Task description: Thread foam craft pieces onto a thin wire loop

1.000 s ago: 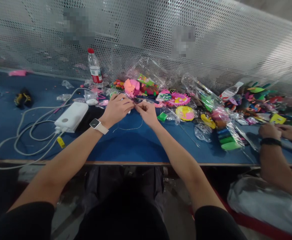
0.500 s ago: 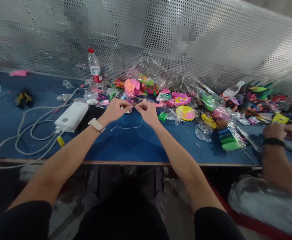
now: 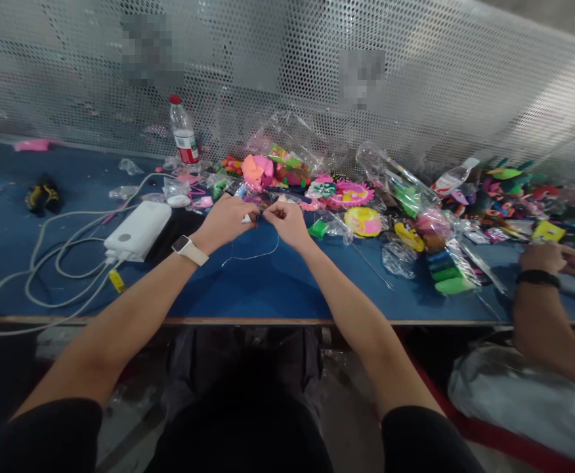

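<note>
My left hand (image 3: 226,222) is closed in a pinch above the blue tabletop, with a small white bit showing by its fingers. What its fingertips hold is too small to make out. Close beside it, my right hand (image 3: 287,222) is also pinched, fingertips almost meeting those of the left. A thin pale thread (image 3: 254,257) droops in a loop beneath the two hands, one side rising to my right hand. Just behind the fingers lie colourful foam pieces (image 3: 258,171) and plastic wrap.
A white power bank (image 3: 140,230) with looped cables lies left, beside a black cloth. Behind stands a red-capped bottle (image 3: 184,131) before a perforated metal panel (image 3: 268,59). Wrapped craft pieces (image 3: 363,221) spread rightward. A co-worker's hands (image 3: 543,257) are at far right.
My left wrist has turned, so the watch face now shows. Both hands stay pinched close together, and the hanging thread has shifted slightly. The view has moved a little.
</note>
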Action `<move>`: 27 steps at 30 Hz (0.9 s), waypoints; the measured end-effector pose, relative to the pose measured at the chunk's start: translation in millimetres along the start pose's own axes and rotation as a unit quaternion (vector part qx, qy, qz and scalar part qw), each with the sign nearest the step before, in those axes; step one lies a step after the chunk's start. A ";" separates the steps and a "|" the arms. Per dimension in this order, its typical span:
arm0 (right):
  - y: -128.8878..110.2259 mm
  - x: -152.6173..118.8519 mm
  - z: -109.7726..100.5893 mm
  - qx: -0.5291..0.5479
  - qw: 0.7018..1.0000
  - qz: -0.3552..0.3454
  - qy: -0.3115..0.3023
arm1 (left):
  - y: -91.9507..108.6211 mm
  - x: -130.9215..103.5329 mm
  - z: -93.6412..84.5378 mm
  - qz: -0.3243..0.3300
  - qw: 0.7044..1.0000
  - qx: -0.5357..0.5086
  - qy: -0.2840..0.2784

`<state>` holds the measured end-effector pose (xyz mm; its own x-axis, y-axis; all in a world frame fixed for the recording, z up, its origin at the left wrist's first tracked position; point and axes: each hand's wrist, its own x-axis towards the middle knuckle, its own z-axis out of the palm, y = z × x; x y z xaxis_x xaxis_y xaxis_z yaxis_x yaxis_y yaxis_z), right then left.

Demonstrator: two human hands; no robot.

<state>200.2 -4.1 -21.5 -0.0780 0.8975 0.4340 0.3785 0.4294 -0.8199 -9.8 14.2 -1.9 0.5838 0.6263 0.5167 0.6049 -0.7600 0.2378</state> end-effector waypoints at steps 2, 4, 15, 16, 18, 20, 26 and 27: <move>-1.1 -0.8 -0.3 -0.005 1.000 -0.004 0.002 | -1.7 -0.9 -0.1 0.007 1.000 0.013 -0.001; -2.3 -1.5 -1.1 -0.017 1.000 -0.013 0.008 | -2.3 -1.3 -0.3 0.010 1.000 0.018 0.003; -8.9 -8.3 -2.5 -0.065 0.994 -0.081 -0.019 | 2.6 1.2 2.1 -0.004 0.996 -0.089 0.010; -10.5 -8.7 -3.2 -0.066 0.994 -0.082 -0.019 | 3.3 1.7 2.0 -0.011 0.993 -0.115 0.011; -13.3 -9.5 -4.2 -0.062 0.994 -0.084 -0.018 | 4.5 3.1 1.9 -0.034 0.985 -0.168 0.015; -15.0 -10.4 -4.7 -0.055 0.994 -0.093 -0.016 | 5.3 4.6 2.8 -0.066 0.971 -0.229 0.018; -14.0 -12.9 -3.8 -0.088 0.988 -0.125 -0.026 | 6.0 4.4 11.2 -0.218 0.876 -0.427 -0.046; -13.7 -12.8 -3.7 -0.091 0.988 -0.119 -0.024 | 5.6 3.9 12.4 -0.226 0.877 -0.422 -0.045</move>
<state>199.4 -21.8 -14.4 -0.2271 0.7792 0.5842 0.5040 0.6073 -0.6142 2.5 14.5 -8.8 0.4511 0.8788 0.1557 0.1901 -0.2650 0.9453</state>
